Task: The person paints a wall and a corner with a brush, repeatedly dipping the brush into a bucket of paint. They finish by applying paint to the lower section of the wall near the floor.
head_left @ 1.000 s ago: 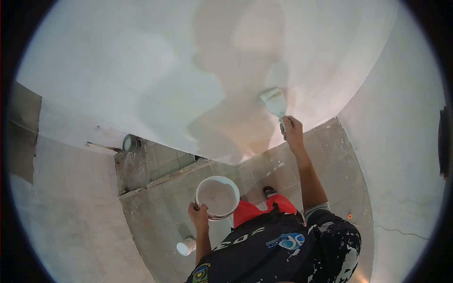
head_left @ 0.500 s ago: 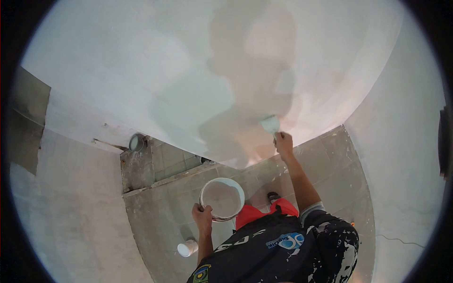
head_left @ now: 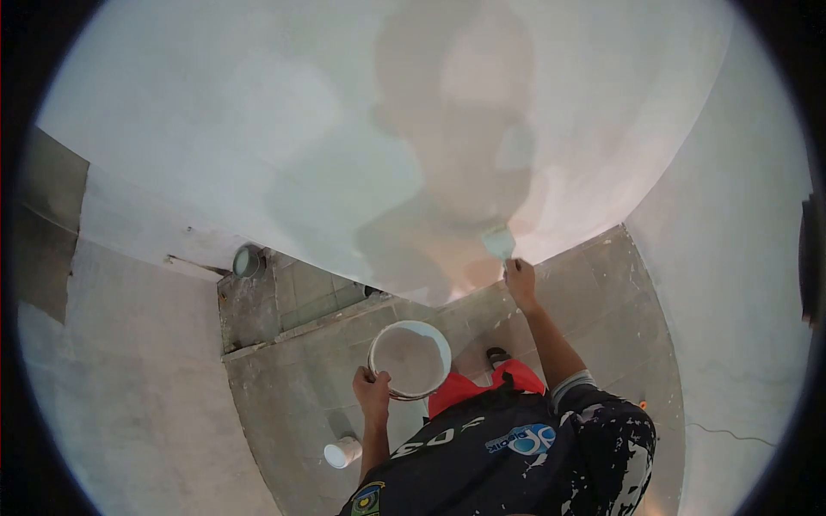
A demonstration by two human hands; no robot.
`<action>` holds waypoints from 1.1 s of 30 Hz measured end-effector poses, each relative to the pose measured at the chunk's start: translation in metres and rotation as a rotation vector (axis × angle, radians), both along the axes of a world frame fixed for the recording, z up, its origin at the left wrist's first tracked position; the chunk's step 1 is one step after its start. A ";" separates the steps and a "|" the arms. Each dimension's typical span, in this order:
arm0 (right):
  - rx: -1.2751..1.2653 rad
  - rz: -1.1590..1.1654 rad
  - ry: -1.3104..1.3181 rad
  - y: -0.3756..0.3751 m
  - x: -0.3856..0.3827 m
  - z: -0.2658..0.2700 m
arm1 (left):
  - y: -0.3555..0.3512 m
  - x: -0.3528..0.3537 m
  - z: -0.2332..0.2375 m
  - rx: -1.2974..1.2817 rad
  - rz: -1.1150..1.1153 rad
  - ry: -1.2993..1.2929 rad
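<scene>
My right hand (head_left: 519, 282) is closed round the handle of a putty knife (head_left: 498, 242), whose broad blade lies at the lower part of the white wall (head_left: 335, 163). A shadow of my head and shoulders falls on the wall around the blade. At waist height my left hand (head_left: 372, 394) grips the rim of a round white bucket (head_left: 440, 342), its thumb over the edge. Greyish material fills the inside of the bucket.
A white container (head_left: 342, 452) lies or stands on the tiled floor (head_left: 301, 396) at lower left. Farther back, a dark round bucket (head_left: 249, 261) is beside a doorway ledge. A thin cable (head_left: 731, 437) runs along the right wall.
My right hand and the putty knife have moved down a little along the wall. The bucket in my left hand has shifted slightly to the right.
</scene>
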State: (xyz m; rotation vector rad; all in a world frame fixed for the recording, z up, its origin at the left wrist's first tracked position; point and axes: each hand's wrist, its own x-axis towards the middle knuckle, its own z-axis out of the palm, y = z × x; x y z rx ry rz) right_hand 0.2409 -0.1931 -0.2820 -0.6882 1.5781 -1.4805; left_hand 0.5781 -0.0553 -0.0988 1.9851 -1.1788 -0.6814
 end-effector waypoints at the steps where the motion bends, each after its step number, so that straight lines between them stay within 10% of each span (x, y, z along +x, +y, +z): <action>1: 0.078 0.006 0.066 0.002 0.004 -0.036 | 0.002 0.001 -0.003 0.006 -0.004 0.009; 6: 0.156 0.028 0.080 -0.022 0.009 -0.029 | 0.003 0.004 -0.006 -0.006 0.000 -0.009; 17: -0.371 0.105 -0.222 0.010 -0.031 0.228 | -0.002 -0.015 0.003 0.056 -0.032 -0.047; 27: 0.232 0.118 0.266 -0.027 0.041 -0.056 | -0.012 -0.007 -0.009 0.037 -0.081 -0.085; 33: 0.308 0.125 0.176 -0.050 0.052 0.008 | -0.006 0.002 -0.012 0.074 -0.031 -0.061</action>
